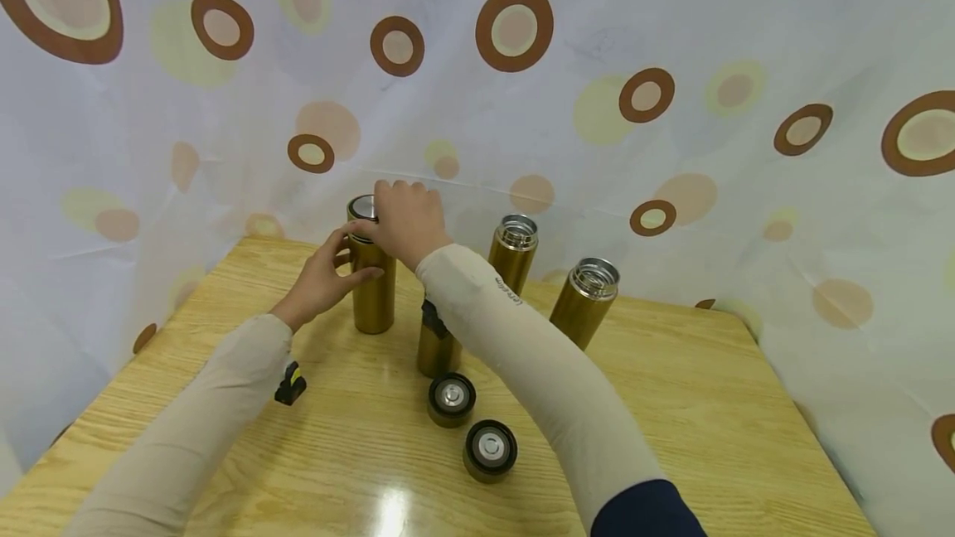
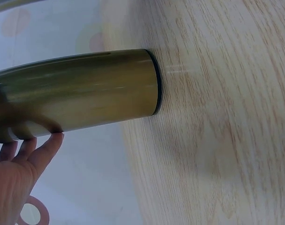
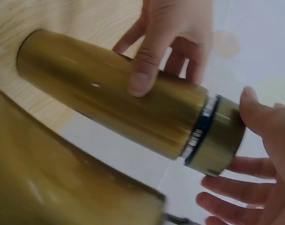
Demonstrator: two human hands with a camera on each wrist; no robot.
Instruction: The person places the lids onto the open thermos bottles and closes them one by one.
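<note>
A gold thermos flask (image 1: pixel 373 305) stands upright toward the back left of the table. My left hand (image 1: pixel 321 280) holds its body, with the thumb (image 3: pixel 144 75) on the near side in the right wrist view and fingers on the far side. In the left wrist view, the fingers (image 2: pixel 46 152) touch the flask's wall near its middle. My right hand (image 1: pixel 410 218) grips the gold lid (image 3: pixel 219 138) at the flask's top, thumb on one side and fingers on the other. A dark, shiny band shows between lid and body.
Two lidless gold flasks (image 1: pixel 515 251) (image 1: pixel 584 301) with steel mouths stand behind my right arm. Another flask (image 1: pixel 438 355) stands closer, its top hidden by the wrist. Two lids (image 1: pixel 451 398) (image 1: pixel 490 450) lie underside up on the wooden table (image 1: pixel 336 454). A patterned curtain (image 1: pixel 462 123) hangs behind.
</note>
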